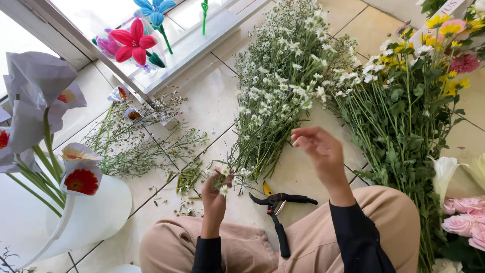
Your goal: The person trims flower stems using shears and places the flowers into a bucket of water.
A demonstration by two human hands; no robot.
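Bright daylight | window glare top left, overexposed | soft shadows | right hand perhaps motion-blurred

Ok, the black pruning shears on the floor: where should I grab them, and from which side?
Take the pruning shears by the long black handle pointing toward the knees, coming from above on the right-hand side. The blades point left toward the left hand, so that end is best avoided.
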